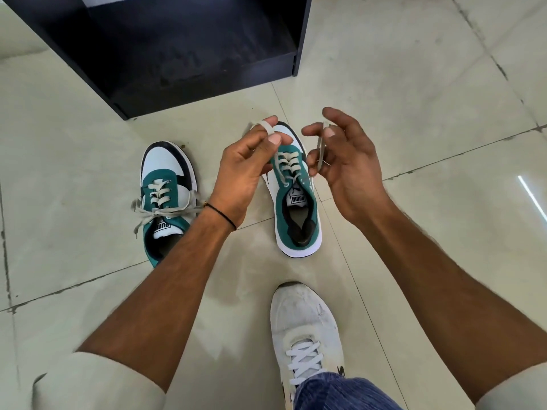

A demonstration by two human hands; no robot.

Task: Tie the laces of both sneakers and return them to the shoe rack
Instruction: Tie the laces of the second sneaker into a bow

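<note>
Two green, white and black sneakers stand on the tiled floor, toes pointing away from me. The left sneaker [165,196] has its beige laces tied in a bow. The right sneaker [296,214] has loose laces. My left hand [245,170] hovers over its toe side and pinches one lace end, looped over a finger. My right hand [340,164] is to the right of the sneaker and holds the other lace end [320,149] between thumb and fingers. The black shoe rack [183,54] stands behind the sneakers, its bottom shelf bare.
My own foot in a white shoe [305,329] is planted on the floor just in front of the right sneaker, with a blue trouser leg [340,392] above it. Pale floor tiles [444,113] spread all around the rack.
</note>
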